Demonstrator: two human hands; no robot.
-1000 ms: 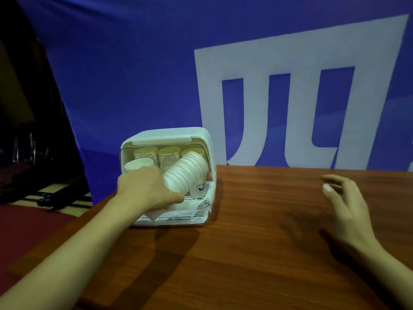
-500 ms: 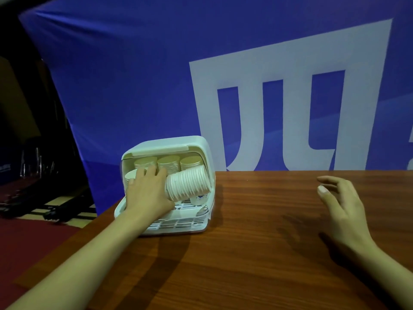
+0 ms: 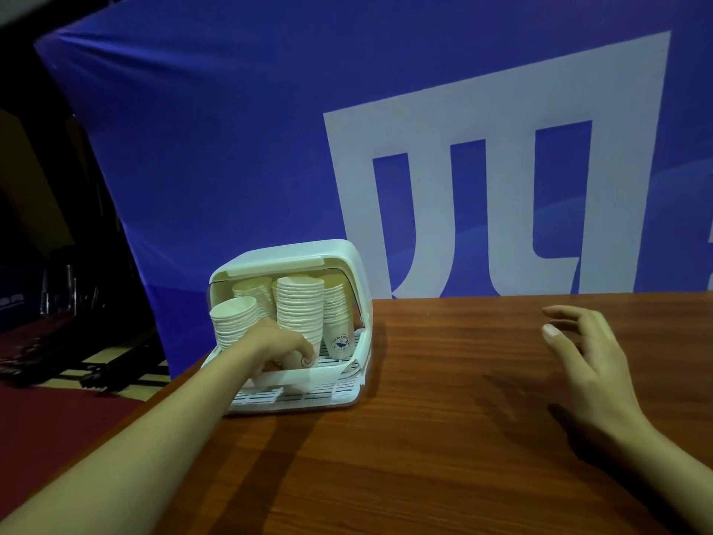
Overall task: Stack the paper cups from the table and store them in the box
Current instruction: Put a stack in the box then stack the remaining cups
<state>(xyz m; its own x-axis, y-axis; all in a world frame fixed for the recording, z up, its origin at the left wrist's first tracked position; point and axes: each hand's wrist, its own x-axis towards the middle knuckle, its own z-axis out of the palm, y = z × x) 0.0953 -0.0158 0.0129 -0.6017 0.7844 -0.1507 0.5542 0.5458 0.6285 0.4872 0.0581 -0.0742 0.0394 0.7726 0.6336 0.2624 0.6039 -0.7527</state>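
Note:
A white plastic box [image 3: 339, 260] with its front open sits at the table's left far corner. Several stacks of white paper cups stand upright inside it. My left hand [image 3: 276, 347] reaches into the box and grips the bottom of the tall middle stack [image 3: 301, 310]. A shorter stack [image 3: 233, 322] stands at the left, another stack [image 3: 337, 322] with a printed cup at its base at the right. My right hand [image 3: 578, 353] hovers above the table to the right, fingers loosely spread, holding nothing.
The brown wooden table [image 3: 443, 438] stretches from the box toward me. A blue banner [image 3: 270, 148] with a white symbol hangs right behind the table. Dark floor and black bars lie beyond the table's left edge.
My left hand has swung the stack of cups from lying tilted to standing upright inside the box. My right hand has stayed nearly still.

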